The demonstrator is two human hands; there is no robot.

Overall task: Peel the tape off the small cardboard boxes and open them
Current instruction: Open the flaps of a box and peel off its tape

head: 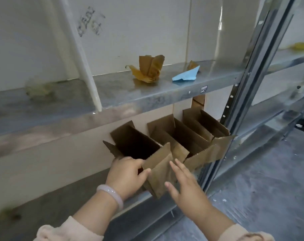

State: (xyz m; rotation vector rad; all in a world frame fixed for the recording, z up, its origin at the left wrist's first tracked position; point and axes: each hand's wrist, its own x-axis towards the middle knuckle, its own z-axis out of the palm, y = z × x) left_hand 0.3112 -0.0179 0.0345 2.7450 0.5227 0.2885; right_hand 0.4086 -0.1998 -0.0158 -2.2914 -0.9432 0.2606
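Pale pink sleeves [69,230] frame the bottom of the view, with a pale bracelet [111,193] on the left wrist. Just above it, the left hand [128,174] grips the nearest box [135,143] at its near rim, fingers curled over the edge and thumb pressed on the front flap [161,173], which hangs down towards the camera. Right of that flap, the right hand [186,186] is spread with straight fingers and holds nothing; whether it touches the flap cannot be told. Beyond the nearest box, a middle box [174,136] and a far box [205,124] stand in the same row, all three with flaps open. On the upper shelf [113,94] above the nearest box lie a wad of brown tape [147,70] and a blue paper [186,75].
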